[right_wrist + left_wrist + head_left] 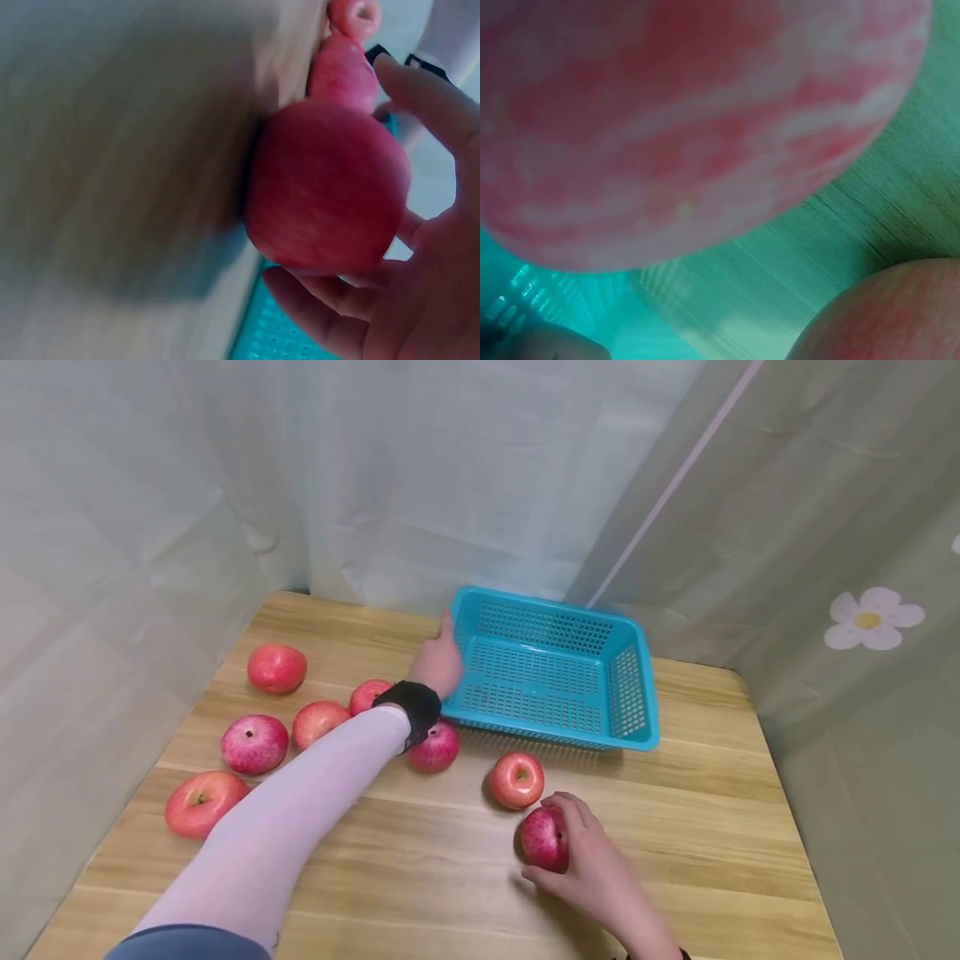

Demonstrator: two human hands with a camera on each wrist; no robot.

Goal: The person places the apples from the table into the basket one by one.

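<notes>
A blue plastic basket [534, 718] with perforated walls stands on the wooden table. My left hand [438, 664] grips its left rim, one finger stretched along the edge; the other fingers are hidden. Under the left wrist a dark red apple [433, 750] is partly covered. In front of the basket, my right hand [592, 860] spreads around another dark red apple [543, 839]. Its fingertips lie at one side of that apple, and the right wrist view shows the thumb [424, 94] apart from it. A lighter red apple [517, 780] sits just beyond.
Several more apples lie on the table's left side, among them a red apple [277, 668] near the back and a larger one [204, 806] beside the left forearm. Pale curtains [465, 485] hang along the back and sides of the table [720, 827].
</notes>
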